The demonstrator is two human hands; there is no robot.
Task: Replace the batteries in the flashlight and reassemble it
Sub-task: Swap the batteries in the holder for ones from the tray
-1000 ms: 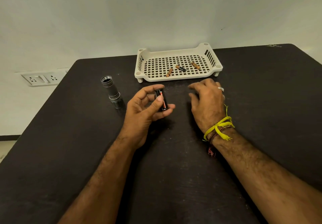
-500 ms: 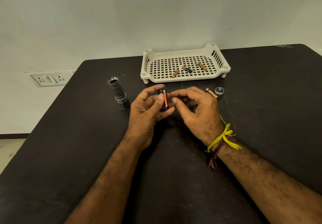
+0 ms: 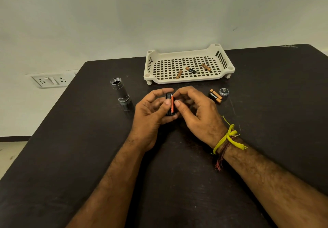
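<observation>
At frame centre, left hand (image 3: 152,110) fingers grip a black plastic battery holder (image 3: 170,104); right hand (image 3: 193,110) fingers pinch an orange battery into it. Likely midway: spare batteries (image 3: 215,95) and silver tail cap (image 3: 223,92) right, open grey flashlight body (image 3: 120,93) left, unassembled on the dark tabletop (image 3: 266,103).

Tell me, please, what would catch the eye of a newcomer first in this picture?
First, the two hands meeting at the table's middle: the left hand grips a black battery holder while the right hand pinches it. Next, the white tray behind them holds three batteries, and the open flashlight body lies to the left.
</observation>
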